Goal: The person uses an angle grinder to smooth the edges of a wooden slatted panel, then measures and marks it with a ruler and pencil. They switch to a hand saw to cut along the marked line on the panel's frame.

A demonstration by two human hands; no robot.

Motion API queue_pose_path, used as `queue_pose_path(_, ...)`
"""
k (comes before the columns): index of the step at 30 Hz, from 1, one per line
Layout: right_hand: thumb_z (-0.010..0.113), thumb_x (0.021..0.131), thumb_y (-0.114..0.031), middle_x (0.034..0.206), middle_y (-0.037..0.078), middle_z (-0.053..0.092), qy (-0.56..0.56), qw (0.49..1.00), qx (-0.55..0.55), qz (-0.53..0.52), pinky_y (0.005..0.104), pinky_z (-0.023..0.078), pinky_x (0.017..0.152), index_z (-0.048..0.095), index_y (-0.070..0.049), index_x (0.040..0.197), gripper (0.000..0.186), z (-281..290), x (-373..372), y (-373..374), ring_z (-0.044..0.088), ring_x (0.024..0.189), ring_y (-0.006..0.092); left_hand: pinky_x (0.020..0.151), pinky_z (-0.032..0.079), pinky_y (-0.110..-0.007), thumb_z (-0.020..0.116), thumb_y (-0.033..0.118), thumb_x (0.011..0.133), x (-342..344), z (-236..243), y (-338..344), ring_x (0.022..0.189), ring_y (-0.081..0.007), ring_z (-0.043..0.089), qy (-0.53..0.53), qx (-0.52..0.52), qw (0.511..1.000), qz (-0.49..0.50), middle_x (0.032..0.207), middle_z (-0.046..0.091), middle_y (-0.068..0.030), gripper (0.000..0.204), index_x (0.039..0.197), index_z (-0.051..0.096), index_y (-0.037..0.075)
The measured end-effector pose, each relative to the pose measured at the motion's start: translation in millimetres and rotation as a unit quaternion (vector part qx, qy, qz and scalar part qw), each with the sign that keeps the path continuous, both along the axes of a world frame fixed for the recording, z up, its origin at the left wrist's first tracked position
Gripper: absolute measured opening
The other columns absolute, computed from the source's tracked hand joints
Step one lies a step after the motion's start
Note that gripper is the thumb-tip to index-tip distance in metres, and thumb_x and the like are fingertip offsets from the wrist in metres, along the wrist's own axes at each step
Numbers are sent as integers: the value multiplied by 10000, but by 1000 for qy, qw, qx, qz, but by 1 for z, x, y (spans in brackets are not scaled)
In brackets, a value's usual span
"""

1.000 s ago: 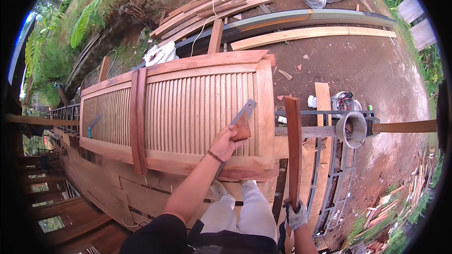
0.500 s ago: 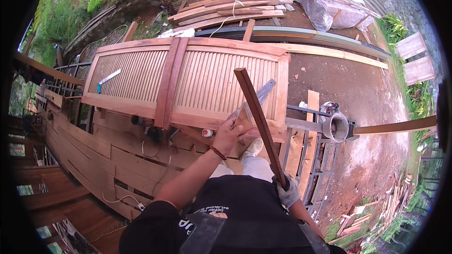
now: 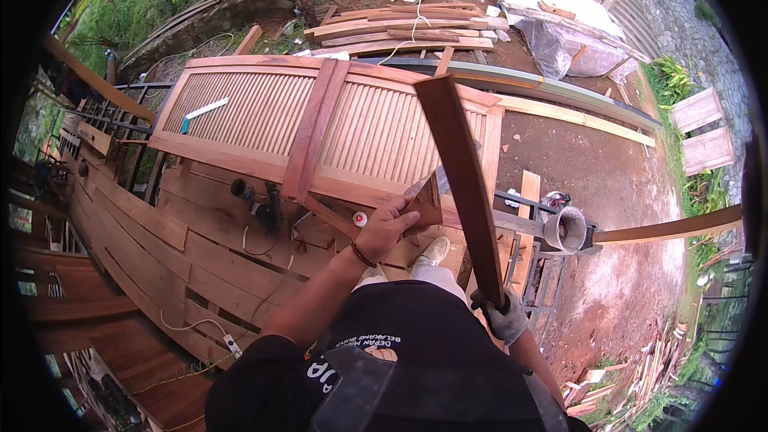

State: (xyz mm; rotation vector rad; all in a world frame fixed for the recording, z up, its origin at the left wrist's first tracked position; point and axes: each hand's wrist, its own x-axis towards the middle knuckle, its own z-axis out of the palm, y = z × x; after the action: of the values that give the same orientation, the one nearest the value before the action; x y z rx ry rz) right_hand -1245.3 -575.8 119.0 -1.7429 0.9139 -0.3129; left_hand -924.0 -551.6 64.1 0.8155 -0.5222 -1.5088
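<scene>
My left hand [image 3: 386, 228] grips a small brown block [image 3: 424, 204] held against the near edge of a large slatted wooden panel [image 3: 264, 116] that lies flat. My right hand [image 3: 502, 318], in a grey glove, is closed on the lower end of a long dark wooden board [image 3: 460, 176], which stands tilted up and away over the panel's right end. Two reddish boards [image 3: 314, 132] lie across the middle of the panel.
Stacked planks [image 3: 160, 232] lie to my left under the panel. A grey bucket [image 3: 566, 228] sits on a metal frame to the right, beside a long plank [image 3: 672, 228]. More lumber [image 3: 392, 28] and plastic sheeting [image 3: 568, 40] lie beyond on bare earth.
The long board in my right hand has swung up higher and steeper. My left hand with the block stays at the panel's near edge; the view has shifted left.
</scene>
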Motion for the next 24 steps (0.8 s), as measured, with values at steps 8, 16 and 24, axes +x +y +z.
queue_pose_path(8,607,861,-39,914,100,707,-106,993,57,-16,326,547,767,660,23,1034,191,27,6,-1,694,808,199,1023,490,-333,472,33,1013,11,-9,18,1165,-167,573,-28,-37,999,-17,1286,568,-77,385,1393,443,-25)
queue_pose_path(16,556,869,-59,928,120,715,-83,992,95,-19,329,548,771,662,26,1027,209,14,1,1,702,826,201,1023,478,-309,469,29,1015,3,-4,26,1177,-145,559,-24,-25,999,-15,1305,560,-62,396,1408,445,-10)
queue_pose_path(24,514,869,-24,902,119,709,-43,995,91,-17,328,549,773,660,23,1022,216,22,6,-2,695,815,199,957,489,-249,526,60,1006,2,-8,32,1107,-101,564,-49,33,998,-13,1217,575,-33,334,1327,521,-34)
